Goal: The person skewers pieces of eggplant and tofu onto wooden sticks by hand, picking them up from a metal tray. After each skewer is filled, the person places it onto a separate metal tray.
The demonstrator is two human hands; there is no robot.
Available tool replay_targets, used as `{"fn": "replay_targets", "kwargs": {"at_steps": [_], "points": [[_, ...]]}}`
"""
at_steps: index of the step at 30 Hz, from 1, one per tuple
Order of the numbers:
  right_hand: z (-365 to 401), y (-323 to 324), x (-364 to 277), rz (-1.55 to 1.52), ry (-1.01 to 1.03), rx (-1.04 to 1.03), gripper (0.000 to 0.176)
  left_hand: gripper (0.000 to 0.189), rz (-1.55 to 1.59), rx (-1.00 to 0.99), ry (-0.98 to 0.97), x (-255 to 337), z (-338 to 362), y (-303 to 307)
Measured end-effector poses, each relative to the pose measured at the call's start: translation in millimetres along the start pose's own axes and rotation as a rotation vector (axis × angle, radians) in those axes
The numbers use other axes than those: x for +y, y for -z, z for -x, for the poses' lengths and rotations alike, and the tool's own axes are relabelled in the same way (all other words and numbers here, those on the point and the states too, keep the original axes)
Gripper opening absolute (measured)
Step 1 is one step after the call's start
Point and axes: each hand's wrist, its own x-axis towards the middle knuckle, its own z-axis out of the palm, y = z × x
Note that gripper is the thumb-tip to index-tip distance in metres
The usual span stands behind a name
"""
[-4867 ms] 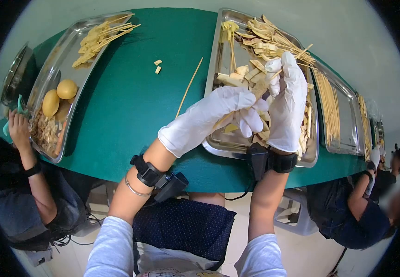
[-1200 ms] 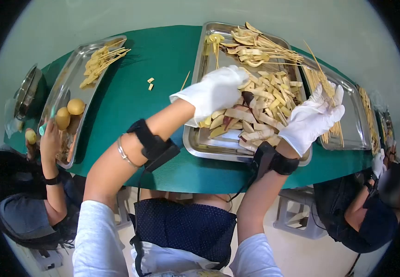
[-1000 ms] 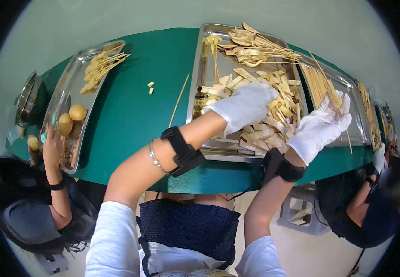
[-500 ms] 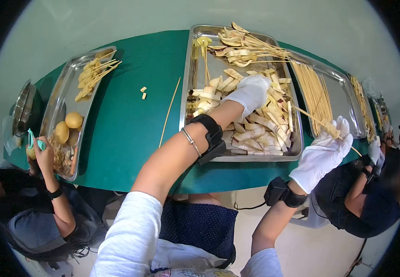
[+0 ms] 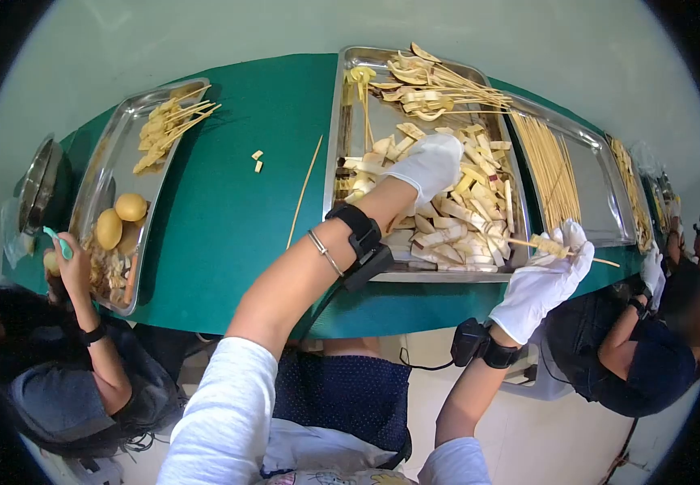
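Note:
My left hand, in a white glove, reaches into the middle steel tray and rests palm down on a heap of pale cut slices. My right hand, also gloved, hovers off the tray's right front corner and is shut on a thin wooden skewer with a couple of slices threaded on it. Finished skewers lie at the far end of the same tray. Black bands are strapped to both my wrists.
A tray of bare skewers sits right of the middle one. At the left, another tray holds loaded skewers, two potatoes and peelings. A loose skewer and two small bits lie on the green table. Other people sit at either side.
My left hand moved from the skewer to the heap of slices in the tray. My right hand carried the skewer right over the bare-skewer tray, then down to the table's front edge.

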Motion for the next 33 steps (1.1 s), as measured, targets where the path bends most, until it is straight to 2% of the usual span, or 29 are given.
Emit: {"fn": "replay_targets", "kwargs": {"at_steps": [3,6,9,12,15,18,21,24,26,30,32,33], "points": [[3.8,6.6,2.2,0.001,-0.052,0.022,0.041,0.017,0.129,-0.087,0.009,-4.4,5.8,15.6],[7.4,7.1,3.8,-0.026,-0.083,0.023,0.04,0.024,0.059,-0.207,0.084,8.2,5.6,32.5],[8.5,5.5,-0.2,-0.008,-0.079,-0.011,0.04,0.036,0.084,-0.222,0.063,8.9,0.4,32.9],[10.0,3.6,-2.7,0.032,-0.069,-0.07,0.041,0.038,0.146,-0.052,0.033,5.7,4.5,35.2],[7.5,-2.0,4.9,0.105,-0.034,-0.123,0.043,0.033,0.404,-0.114,0.337,19.3,7.6,87.4],[3.6,-19.7,11.1,0.236,0.022,-0.234,0.045,0.023,0.623,-0.16,0.548,23.6,23.1,138.2],[7.7,-42.6,16.3,0.31,0.072,-0.328,0.048,0.016,1.093,-0.033,0.515,-5.2,49.9,128.6],[7.3,-56.9,18.2,0.284,0.007,-0.455,0.044,0.021,1.222,0.01,0.631,-12.8,60.9,126.6],[2.2,-70.2,26.1,0.27,0.049,-0.499,0.043,0.019,1.399,0.053,0.614,-22.5,68.6,119.1],[3.4,-109.4,33.1,0.247,0.095,-0.509,0.045,0.016,1.837,0.05,0.611,-31.7,80.9,121.8],[-0.5,-122.1,40.1,0.186,0.045,-0.509,0.048,0.022,1.945,0.088,0.645,-36.6,83.6,115.0],[2.1,-127.4,41.5,0.167,0.094,-0.52,0.048,0.024,1.999,0.108,0.664,-36.5,83.7,114.8]]}}
